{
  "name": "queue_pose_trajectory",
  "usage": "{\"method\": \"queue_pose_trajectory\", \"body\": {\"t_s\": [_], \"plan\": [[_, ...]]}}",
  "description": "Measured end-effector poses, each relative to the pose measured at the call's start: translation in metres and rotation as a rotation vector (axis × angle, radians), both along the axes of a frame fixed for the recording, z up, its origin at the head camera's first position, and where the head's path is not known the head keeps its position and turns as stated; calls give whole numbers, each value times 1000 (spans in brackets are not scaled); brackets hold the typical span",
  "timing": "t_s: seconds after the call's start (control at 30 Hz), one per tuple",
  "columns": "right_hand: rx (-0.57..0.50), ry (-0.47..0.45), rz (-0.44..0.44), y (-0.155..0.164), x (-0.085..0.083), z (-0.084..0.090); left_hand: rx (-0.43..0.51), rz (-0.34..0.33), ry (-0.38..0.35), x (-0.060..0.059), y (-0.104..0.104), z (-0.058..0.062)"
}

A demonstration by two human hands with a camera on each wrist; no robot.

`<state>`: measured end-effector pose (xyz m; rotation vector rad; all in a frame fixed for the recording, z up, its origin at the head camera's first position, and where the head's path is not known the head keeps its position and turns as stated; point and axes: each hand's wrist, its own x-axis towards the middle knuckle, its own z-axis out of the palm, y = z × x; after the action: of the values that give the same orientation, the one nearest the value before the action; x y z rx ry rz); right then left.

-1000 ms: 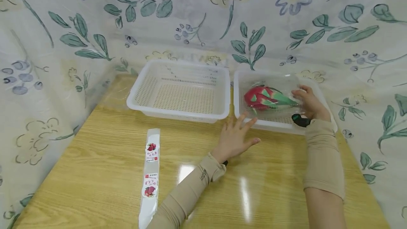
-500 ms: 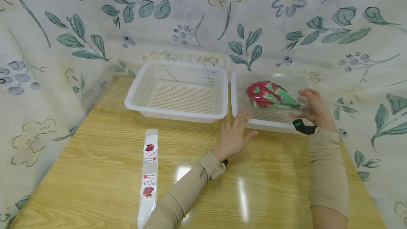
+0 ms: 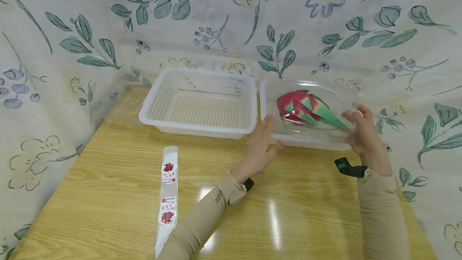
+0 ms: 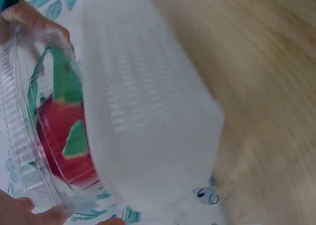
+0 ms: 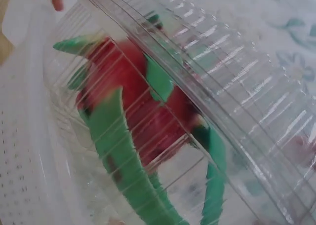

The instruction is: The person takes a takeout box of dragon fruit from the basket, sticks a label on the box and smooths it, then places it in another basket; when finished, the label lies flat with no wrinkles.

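Observation:
A clear plastic clamshell box [image 3: 337, 95] holds a red dragon fruit [image 3: 297, 105] with long green scales. My right hand [image 3: 367, 135] grips the box at its right end. The box is above the right-hand white plastic basket [image 3: 310, 143], slightly tilted. My left hand [image 3: 255, 151] has reached the box's near left corner, its fingers stretched out and touching that end, thumb apart. In the left wrist view, left fingertips [image 4: 52, 215] meet the box's end beside the basket. Through the box wall, the right wrist view shows the fruit [image 5: 123, 82] close up.
Left of that basket stands a second white basket [image 3: 202, 129] with a slotted bottom. A strip of dragon fruit stickers [image 3: 168, 189] lies on the wooden table [image 3: 119, 187]. Some clear plastic [image 3: 128, 103] lies at the far left by the floral cloth [image 3: 216, 7].
My right hand has lifted the box from inside the right basket and drawn it slightly right and nearer. My left hand's spread fingers have come together and moved up to the box's left end.

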<state>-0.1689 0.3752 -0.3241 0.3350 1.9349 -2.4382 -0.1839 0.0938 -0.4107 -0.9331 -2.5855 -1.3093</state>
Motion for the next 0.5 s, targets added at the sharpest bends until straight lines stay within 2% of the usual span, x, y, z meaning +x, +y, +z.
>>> {"method": "queue_pose_trajectory", "body": {"t_s": [0.1,0.27,0.37,0.5], "plan": [[-27,85,0,-11,13,6,60,-9,-29,1,-9,10],[82,127,16,-34,35,16,155,-23,-98,4,-23,26],[83,168,40,-50,46,17,272,-33,-95,5,-34,32],[25,247,50,-74,59,14,463,-47,-86,5,-53,37]]}}
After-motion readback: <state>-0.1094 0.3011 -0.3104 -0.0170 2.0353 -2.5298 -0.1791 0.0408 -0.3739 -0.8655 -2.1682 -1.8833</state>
